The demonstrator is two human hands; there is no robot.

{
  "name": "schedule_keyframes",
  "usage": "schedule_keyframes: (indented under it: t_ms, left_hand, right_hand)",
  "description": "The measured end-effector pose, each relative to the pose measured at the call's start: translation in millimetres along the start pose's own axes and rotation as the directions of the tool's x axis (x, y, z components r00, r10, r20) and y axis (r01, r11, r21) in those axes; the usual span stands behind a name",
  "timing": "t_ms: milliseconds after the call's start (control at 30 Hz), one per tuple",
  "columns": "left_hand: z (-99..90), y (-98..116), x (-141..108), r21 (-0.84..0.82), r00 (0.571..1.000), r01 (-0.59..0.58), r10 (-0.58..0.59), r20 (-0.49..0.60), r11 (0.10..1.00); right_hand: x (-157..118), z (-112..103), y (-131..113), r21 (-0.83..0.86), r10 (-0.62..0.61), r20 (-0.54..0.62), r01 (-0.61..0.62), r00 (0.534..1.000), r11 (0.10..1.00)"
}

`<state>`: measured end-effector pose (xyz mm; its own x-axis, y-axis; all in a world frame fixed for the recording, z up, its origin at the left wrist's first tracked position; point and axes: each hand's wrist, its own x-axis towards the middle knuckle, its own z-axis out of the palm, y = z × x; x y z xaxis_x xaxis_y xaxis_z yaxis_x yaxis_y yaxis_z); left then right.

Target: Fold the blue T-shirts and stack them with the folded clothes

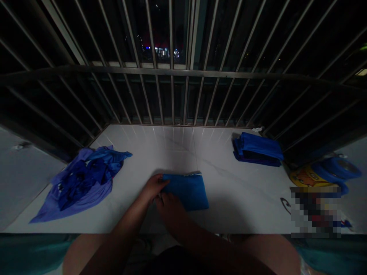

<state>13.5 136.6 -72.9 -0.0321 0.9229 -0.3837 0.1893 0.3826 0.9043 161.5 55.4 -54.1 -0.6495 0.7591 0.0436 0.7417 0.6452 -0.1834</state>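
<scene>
White ledge [140,147] before metal bars [172,71], dark window [160,32]

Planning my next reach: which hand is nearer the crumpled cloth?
Left. The left hand is to the right of the crumpled cloth, not touching it; the right hand is farther right and closer to the body.

room between flat blue cloth [191,192] and folded stack [259,148], bars [177,72] blocking beyond
</scene>
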Motion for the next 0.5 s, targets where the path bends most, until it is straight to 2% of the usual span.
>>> schedule_keyframes:
  t_ms: [67, 100, 167, 233, 300, 367, 433, 500]
  left_hand:
    - [-7.1, -5.9, 5.1, 0.243, 0.994, -0.072, 0.09, -0.066, 0.967]
    - [-10.0, -8.3, 6.3, 0.356, 0.98, -0.129, 0.174, -0.098, 0.926]
    - [-14.0, -12.4, 6.3, 0.54, 0.913, -0.291, 0.398, -0.089, 0.79]
    - [-15.7, -17.2, 3.1, 0.641, 0.821, -0.473, 0.567, 0.071, 0.604]
    - [-15.7, -25.3, -3.8, 0.658, 0.754, -0.602, 0.594, 0.281, 0.453]
    - [-13.8, -38.4, -16.0, 0.656, 0.751, -0.625, 0.553, 0.359, 0.423]
    - [-8.2, -55.9, -34.5, 0.655, 0.796, -0.572, 0.526, 0.299, 0.494]
    - [3.2, -73.7, -58.4, 0.648, 0.845, -0.508, 0.475, 0.245, 0.568]
  right_hand:
    - [-10.4, 13.7, 7.1, -0.016, -0.13, -0.025, 0.13, 0.991, 0.991]
    - [-15.8, 19.2, 11.6, -0.021, -0.191, -0.033, 0.191, 0.981, 0.981]
    - [-26.6, 27.1, 21.0, -0.025, -0.299, -0.044, 0.298, 0.953, 0.954]
    - [-37.2, 30.1, 31.3, -0.013, -0.368, -0.041, 0.367, 0.929, 0.93]
    - [-48.9, 27.7, 44.1, 0.035, -0.423, -0.008, 0.423, 0.906, 0.906]
    - [-63.3, 21.1, 60.8, 0.107, -0.467, 0.025, 0.462, 0.884, 0.88]
    - [-80.5, 12.0, 81.4, 0.172, -0.454, 0.038, 0.441, 0.89, 0.881]
    - [-98.1, 2.5, 104.5, 0.202, -0.359, 0.046, 0.343, 0.932, 0.917]
